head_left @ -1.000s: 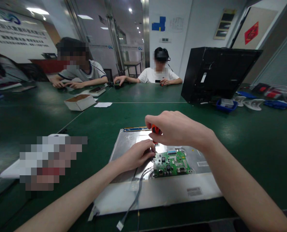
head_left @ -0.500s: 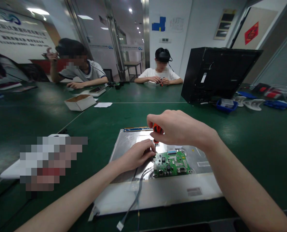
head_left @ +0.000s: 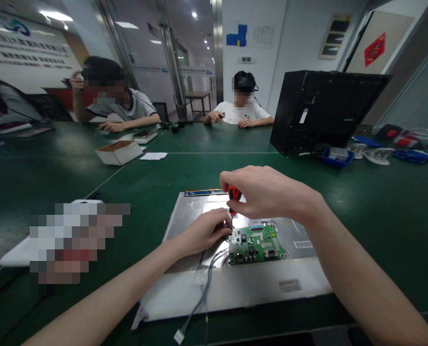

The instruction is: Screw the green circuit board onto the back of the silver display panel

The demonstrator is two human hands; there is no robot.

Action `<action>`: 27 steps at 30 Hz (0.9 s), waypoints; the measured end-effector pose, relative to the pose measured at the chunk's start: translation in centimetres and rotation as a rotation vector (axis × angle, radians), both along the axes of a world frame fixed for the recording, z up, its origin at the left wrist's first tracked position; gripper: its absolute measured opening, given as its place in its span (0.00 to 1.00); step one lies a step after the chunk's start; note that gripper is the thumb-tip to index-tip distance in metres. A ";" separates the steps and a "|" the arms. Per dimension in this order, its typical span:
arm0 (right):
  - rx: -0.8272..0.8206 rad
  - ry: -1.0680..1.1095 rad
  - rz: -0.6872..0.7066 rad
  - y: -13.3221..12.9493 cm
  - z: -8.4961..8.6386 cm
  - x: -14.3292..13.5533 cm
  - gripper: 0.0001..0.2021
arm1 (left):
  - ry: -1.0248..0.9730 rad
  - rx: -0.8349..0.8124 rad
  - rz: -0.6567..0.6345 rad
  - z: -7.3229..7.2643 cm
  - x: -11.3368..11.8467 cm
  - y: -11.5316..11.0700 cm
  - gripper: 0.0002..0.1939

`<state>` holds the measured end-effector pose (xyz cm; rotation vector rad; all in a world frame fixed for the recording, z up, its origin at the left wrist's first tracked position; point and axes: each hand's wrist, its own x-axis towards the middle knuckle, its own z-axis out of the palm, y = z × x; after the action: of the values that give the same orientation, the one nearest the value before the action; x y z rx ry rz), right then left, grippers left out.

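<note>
Screwdriver (head_left: 234, 193) sits in my right hand (head_left: 267, 193), fingers closed round it, near the circuit board (head_left: 257, 244) on the metal panel (head_left: 192, 207); my left hand (head_left: 209, 228) curls at the board's edge, grip unclear from here.

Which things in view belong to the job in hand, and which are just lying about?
In use:
red-and-black screwdriver, in the right hand
green rectangular circuit board, by the left hand
flat silver metal panel under the board
grey cable bundle

Apparently lying about:
open white cardboard box
white paper sheet
blue plastic tray
large black boxy casing
</note>
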<state>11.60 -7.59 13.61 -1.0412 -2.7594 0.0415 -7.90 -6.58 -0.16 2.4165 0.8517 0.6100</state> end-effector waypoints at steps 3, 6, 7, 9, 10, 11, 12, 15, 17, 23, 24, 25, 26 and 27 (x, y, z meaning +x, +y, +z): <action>0.004 -0.016 -0.026 0.0 0.1 -0.2 0.07 | 0.002 -0.005 0.002 0.2 0.0 0.0 0.04; 0.017 -0.042 -0.056 0.0 0.1 -0.5 0.07 | 0.013 0.002 0.004 0.2 0.0 0.0 0.05; 0.019 -0.049 -0.063 0.0 0.2 -0.5 0.07 | 0.017 0.003 0.004 0.2 0.0 0.0 0.06; 0.019 -0.058 -0.075 0.0 0.2 -0.5 0.08 | 0.020 0.003 0.005 0.2 -0.1 0.0 0.05; 0.016 -0.058 -0.076 -0.1 0.3 -0.5 0.08 | 0.015 0.002 0.004 0.2 -0.1 -0.1 0.05; 0.010 -0.054 -0.073 -0.1 0.3 -0.4 0.09 | 0.006 0.000 0.001 0.2 -0.1 -0.1 0.04; 0.002 -0.047 -0.065 -0.1 0.3 -0.3 0.09 | -0.004 -0.004 -0.003 0.2 -0.1 -0.1 0.04; -0.022 -0.029 -0.037 -0.2 0.4 -0.1 0.08 | -0.031 -0.017 -0.020 0.3 -0.2 -0.2 0.03; -0.028 -0.033 -0.042 -0.3 0.5 -0.1 0.07 | -0.033 -0.024 -0.024 0.3 -0.2 -0.2 0.03; -0.004 -0.051 -0.070 -0.2 0.4 -0.1 0.08 | -0.043 -0.036 -0.027 0.4 -0.3 -0.2 0.04; 0.001 -0.053 -0.070 -0.1 0.3 -0.1 0.08 | -0.044 -0.036 -0.024 0.4 -0.2 -0.2 0.04; 0.003 -0.056 -0.069 -0.1 0.3 -0.1 0.08 | -0.044 -0.037 -0.021 0.4 -0.2 -0.2 0.04; 0.006 -0.059 -0.068 -0.1 0.3 -0.1 0.08 | -0.046 -0.036 -0.020 0.4 -0.2 -0.3 0.04; 0.012 -0.061 -0.069 -0.1 0.2 -0.1 0.08 | -0.050 -0.034 -0.019 0.4 -0.2 -0.3 0.04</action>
<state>11.52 -7.68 13.84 -1.1523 -2.7717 -0.0172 -8.09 -6.85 0.26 2.3662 0.8118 0.6410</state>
